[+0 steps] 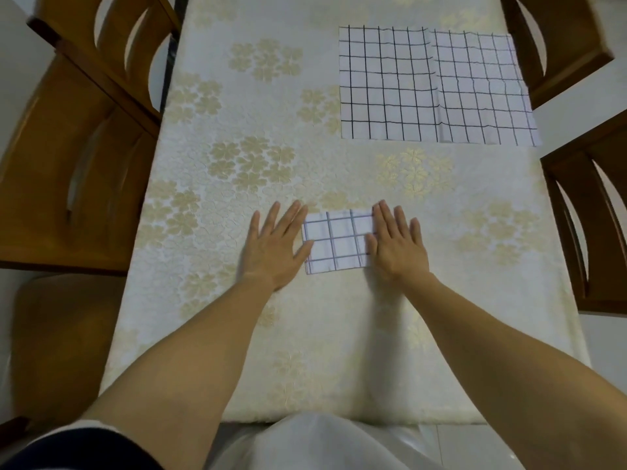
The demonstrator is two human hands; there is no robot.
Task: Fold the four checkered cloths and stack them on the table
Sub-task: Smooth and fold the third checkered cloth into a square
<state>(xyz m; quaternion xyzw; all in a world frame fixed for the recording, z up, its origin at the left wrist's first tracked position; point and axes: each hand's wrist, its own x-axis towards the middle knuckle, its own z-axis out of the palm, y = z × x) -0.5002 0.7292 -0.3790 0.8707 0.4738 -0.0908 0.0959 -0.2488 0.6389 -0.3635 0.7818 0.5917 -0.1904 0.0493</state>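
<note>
Head view, left to right, all positions relative to the folded cloth point(336, 242).

- Far left of it: two wooden chairs point(78, 164) against the table edge.
- Under it: table point(237, 130) with a cream covering, gold flower print.
- Left hand point(271, 242): just left of the folded cloth, palm down on the covering, fingers straight and spread. Thumb touches the cloth's left edge. Gripping nothing.
- Folded cloth: small white rectangle with a thin dark grid, lying flat in the middle of the near half of the table, between the two hands.
- Right hand point(397, 245): on the cloth's right edge, palm down, fingers straight and close together, pressing flat. That edge is hidden under the hand. Nothing pinched or curled round.
- Beyond it and to the right: left flat cloth point(386, 83) and right flat cloth point(481, 89), same grid pattern, spread out side by side, inner edges meeting. Cannot tell which lies on top at the seam. Well apart from both hands.
- Far right of it: two more wooden chairs, one by the flat cloths point(559, 45), one nearer point(590, 215).
</note>
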